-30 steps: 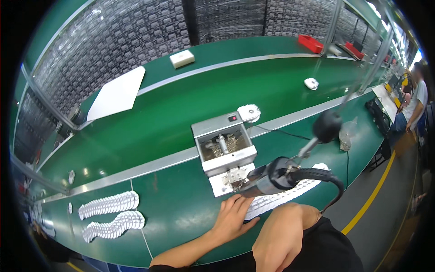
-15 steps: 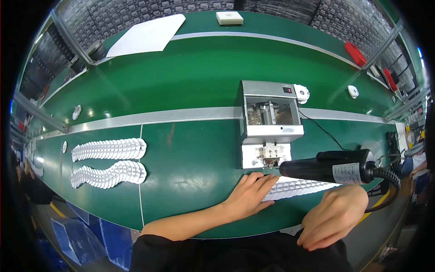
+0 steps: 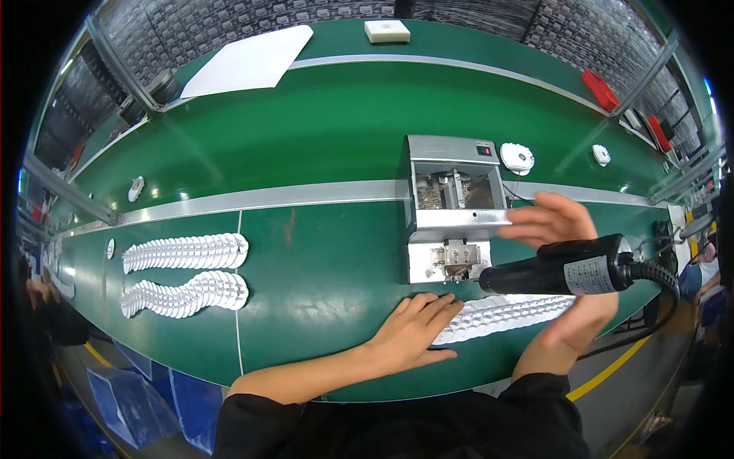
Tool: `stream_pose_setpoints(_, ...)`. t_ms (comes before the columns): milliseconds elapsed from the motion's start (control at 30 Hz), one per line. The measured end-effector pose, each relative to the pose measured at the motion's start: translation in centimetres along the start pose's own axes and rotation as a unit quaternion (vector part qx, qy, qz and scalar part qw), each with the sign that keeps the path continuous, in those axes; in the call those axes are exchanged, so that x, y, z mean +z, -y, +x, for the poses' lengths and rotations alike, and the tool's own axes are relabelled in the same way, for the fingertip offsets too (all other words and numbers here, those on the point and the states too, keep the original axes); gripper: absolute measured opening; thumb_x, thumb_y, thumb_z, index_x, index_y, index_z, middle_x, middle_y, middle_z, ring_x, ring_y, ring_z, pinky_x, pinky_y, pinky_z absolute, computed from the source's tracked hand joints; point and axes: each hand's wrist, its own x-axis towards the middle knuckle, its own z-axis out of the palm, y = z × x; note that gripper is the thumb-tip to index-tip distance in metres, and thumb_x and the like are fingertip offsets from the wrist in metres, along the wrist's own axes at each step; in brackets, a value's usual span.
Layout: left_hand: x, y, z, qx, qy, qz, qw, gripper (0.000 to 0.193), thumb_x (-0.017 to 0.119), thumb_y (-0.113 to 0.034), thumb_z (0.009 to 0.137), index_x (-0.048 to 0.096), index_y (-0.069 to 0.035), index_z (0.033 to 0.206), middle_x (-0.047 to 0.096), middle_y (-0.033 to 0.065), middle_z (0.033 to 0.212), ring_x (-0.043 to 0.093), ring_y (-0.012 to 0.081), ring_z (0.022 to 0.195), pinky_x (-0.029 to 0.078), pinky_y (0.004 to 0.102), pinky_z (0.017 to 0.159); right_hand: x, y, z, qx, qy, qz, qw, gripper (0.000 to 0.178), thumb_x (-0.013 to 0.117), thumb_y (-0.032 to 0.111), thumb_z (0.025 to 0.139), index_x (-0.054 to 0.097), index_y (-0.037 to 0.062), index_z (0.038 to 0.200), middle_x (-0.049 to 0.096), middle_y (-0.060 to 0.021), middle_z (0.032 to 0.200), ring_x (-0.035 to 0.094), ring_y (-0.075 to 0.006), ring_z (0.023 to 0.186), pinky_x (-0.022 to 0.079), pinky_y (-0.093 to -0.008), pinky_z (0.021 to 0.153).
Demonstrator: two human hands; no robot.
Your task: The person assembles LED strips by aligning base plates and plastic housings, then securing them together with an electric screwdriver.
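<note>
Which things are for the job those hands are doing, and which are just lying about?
Likely for the job:
- row of white parts, with the left hand at one end
- silver machine, beside the right hand
- black tool

Probably just lying about:
- white sheet
- cream block
- red tray

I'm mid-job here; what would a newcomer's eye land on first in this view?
Probably the boxy silver machine right of centre on the green table, with the black corded tool at its lower right, partly covering the raised right hand. Next, likely the two long rows of overlapping white pieces at left, and a third row below the tool, its left end at the left hand.
</note>
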Motion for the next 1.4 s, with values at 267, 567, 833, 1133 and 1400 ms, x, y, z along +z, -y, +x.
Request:
stream_pose_setpoints(267,-0.9,0.5,0.3,0.034,-0.058,-0.089,0.994,0.069,0.082,-0.031,0.07,0.053,0.0,0.124,0.057,0.016,0.123,0.052,0.0314,0.113,0.045,0.0404,0.093,-0.5,-2.1,1.9,-0.13,0.075,0.128,0.98,0.069,0.073,0.044,0.082,0.032,0.0049,0.121,0.053,-0.0042,0.066,0.053,-0.015,0.05,0.053,-0.032,0.057)
stream_pose_setpoints(567,-0.5,1.1,0.3,-0.003,-0.09,-0.123,0.988,0.056,0.082,-0.021,0.07,0.057,0.0,0.116,0.062,0.0138,0.109,0.058,0.0306,0.103,0.048,0.0389,0.088,1.3,-3.8,2.4,-0.138,-0.083,0.043,0.986,0.066,0.061,0.059,0.085,0.042,0.0055,0.118,0.053,-0.0063,0.076,0.048,-0.0101,0.046,0.042,-0.0249,0.044)
stream_pose_setpoints(833,-0.4,1.3,0.5,0.0,-0.093,-0.106,0.99,0.054,0.081,-0.019,0.07,0.057,0.0,0.115,0.063,0.013,0.107,0.058,0.0305,0.1,0.049,0.0383,0.084,2.8,-4.2,3.3,-0.057,-0.129,0.086,0.986,0.03,0.068,0.006,0.076,0.052,-0.0028,0.099,0.055,-0.0052,0.063,0.051,-0.01,0.045,0.041,-0.0238,0.042)
stream_pose_setpoints(1133,-0.4,1.5,0.6,-0.005,-0.099,-0.12,0.988,0.048,0.081,-0.015,0.07,0.057,0.0,0.109,0.063,0.0125,0.105,0.058,0.0304,0.1,0.05,0.0386,0.086,2.8,-3.6,1.8,-0.046,-0.11,0.083,0.989,0.028,0.066,0.004,0.074,0.05,-0.0025,0.097,0.055,-0.0061,0.063,0.052,-0.0101,0.048,0.043,-0.0238,0.045)
stream_pose_setpoints(1400,-0.2,1.8,0.4,0.008,-0.106,-0.143,0.984,0.043,0.082,-0.014,0.07,0.056,-0.001,0.102,0.063,0.0124,0.105,0.058,0.0317,0.101,0.05,0.0392,0.087,2.3,-2.6,0.9,-0.01,-0.056,0.07,0.996,0.043,0.072,0.013,0.065,0.05,-0.0035,0.098,0.056,-0.0072,0.066,0.056,-0.0121,0.055,0.054,-0.0274,0.059)
